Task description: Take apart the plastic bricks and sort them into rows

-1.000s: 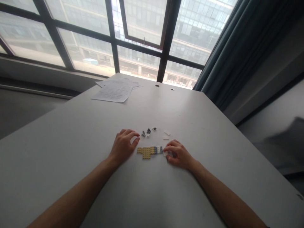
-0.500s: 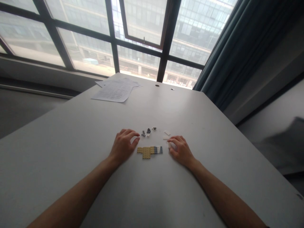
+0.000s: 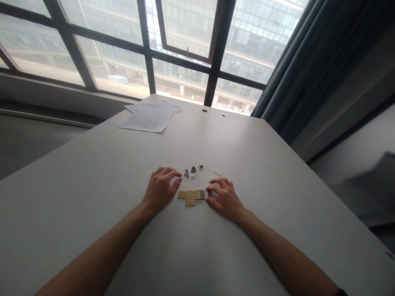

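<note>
A row of toy building bricks (image 3: 190, 195), mostly tan with a grey part, lies flat on the white table. My right hand (image 3: 225, 199) is at its right end, with thumb and index finger on either side of the white and grey end bricks (image 3: 209, 193). These are partly hidden by the fingers. To the left of the row, my left hand (image 3: 162, 189) rests on the table with thumb and fingers apart, holding nothing. Just beyond its fingertips lie small grey pieces (image 3: 186, 173).
More small loose pieces (image 3: 193, 169) and a black-and-white piece (image 3: 200, 167) lie behind the row. A flat white brick (image 3: 217, 172) is beyond my right hand. Printed papers (image 3: 148, 117) lie at the table's far left, before the window; a dark curtain (image 3: 296, 78) hangs at right.
My right hand has moved left from the tan piece beside the row onto the row's right end, covering part of it. My left hand has stayed in place.
</note>
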Motion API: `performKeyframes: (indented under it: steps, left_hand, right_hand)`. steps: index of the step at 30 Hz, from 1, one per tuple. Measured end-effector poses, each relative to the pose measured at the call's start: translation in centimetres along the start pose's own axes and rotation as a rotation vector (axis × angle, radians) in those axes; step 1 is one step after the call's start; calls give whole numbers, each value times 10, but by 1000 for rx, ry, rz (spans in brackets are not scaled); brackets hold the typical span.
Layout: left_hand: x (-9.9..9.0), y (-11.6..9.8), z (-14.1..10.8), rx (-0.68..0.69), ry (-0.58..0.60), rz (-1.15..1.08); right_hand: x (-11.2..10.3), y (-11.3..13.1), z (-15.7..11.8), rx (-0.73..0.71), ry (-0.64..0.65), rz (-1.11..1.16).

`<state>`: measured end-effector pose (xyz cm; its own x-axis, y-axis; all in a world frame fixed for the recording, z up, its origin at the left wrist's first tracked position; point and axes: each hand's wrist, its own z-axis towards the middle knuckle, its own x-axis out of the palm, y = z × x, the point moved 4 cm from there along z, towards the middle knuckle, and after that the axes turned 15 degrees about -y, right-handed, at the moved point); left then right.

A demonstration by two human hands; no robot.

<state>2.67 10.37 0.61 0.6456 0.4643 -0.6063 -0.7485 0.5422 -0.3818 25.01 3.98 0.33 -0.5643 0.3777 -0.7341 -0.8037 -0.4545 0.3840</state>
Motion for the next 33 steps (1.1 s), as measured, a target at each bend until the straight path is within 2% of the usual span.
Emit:
performKeyframes:
  steps: [13, 20, 33]
  left_hand:
    - [-1, 0, 1, 3, 12, 6]
    - [-1, 2, -1, 3, 4, 2]
    - [0, 1, -1, 1, 6, -7]
  right_hand:
    - [1, -1, -1, 18, 9, 18]
    - [-5, -11, -3, 40, -18, 27]
    - [-7, -14, -4, 36, 15, 19]
